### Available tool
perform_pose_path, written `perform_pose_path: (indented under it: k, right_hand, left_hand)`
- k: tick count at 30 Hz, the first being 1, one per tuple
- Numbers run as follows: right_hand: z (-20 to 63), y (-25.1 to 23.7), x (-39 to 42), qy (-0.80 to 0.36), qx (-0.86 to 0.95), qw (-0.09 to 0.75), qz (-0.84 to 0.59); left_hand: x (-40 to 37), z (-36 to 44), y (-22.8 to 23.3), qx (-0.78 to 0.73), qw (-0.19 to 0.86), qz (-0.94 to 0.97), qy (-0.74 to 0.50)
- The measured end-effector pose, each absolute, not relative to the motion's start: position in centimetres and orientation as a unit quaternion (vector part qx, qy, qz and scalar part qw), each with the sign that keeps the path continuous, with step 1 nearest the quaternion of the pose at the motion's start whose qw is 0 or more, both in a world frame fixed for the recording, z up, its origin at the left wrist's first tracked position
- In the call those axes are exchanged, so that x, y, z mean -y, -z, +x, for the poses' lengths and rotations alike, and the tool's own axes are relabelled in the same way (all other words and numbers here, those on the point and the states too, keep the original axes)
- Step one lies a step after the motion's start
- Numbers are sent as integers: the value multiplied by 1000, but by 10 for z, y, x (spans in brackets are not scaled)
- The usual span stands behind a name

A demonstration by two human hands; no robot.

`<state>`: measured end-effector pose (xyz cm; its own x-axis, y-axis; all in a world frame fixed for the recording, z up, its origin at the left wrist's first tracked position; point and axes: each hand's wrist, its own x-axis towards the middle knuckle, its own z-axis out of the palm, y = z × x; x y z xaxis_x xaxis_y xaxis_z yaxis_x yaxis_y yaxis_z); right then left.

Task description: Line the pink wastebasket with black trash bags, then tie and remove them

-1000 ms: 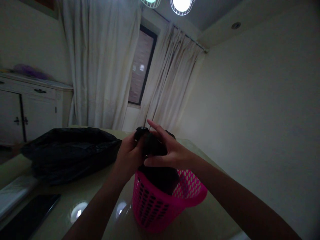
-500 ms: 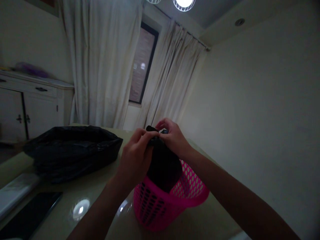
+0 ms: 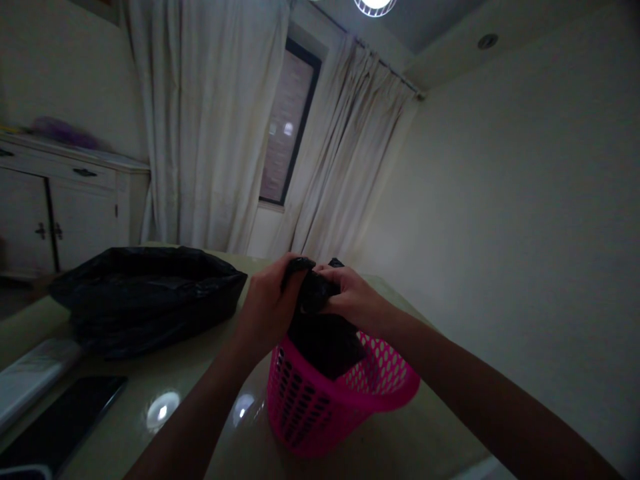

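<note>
The left hand [image 3: 267,308] and the right hand [image 3: 350,299] meet above a pink basket [image 3: 320,400], both clamped on the gathered top of a black bag [image 3: 323,333]. The left fingers curl over the bunched plastic from one side, and the right fingers pinch it from the other, so the two hands nearly touch. The bag's lower part sits inside the basket and fills much of it, while its neck rises above the rim. What the bag contains cannot be seen. The basket has slotted and holed walls and stands on a pale glossy table [image 3: 200,373], close to the near edge.

Well to the left on the same table lies a larger black bag [image 3: 145,293], slumped and open at the top, its contents lost in the dim light. Nearer the left corner a dark flat phone [image 3: 65,423] lies partly cut off by the frame, with a pale flat object [image 3: 35,377] just beside it, too dim to identify. Behind stand a white cabinet [image 3: 60,207], long curtains [image 3: 215,127] and a dark window [image 3: 290,127]. A ceiling lamp [image 3: 375,5] is cropped at the top edge.
</note>
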<state>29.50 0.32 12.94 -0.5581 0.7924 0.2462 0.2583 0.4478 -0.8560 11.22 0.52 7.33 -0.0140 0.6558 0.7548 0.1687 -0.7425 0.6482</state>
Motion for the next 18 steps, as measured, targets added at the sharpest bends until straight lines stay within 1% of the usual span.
perform_pose_path:
  k: [3,6,12,16,18]
  right_hand:
    - [292,-130,2,-395,784,343,-334]
    - [292,-134,6,-367,781,344,-369]
    - [321,-134,9,-137,837,323,-421]
    - [366,-128,11,-77,847,253,-462]
    - [385,-126,12,-64,847,212,-483]
  left_hand:
    - [-5,112,-75,-300,195,673,-647]
    - [-5,109,-76,-285,202,682,-643]
    - [-20,84,-75,-303,245,732,-559]
    - [-52,48,-58,-425,206,712,-520]
    - [-67,35,-46,-475,208,701,-490]
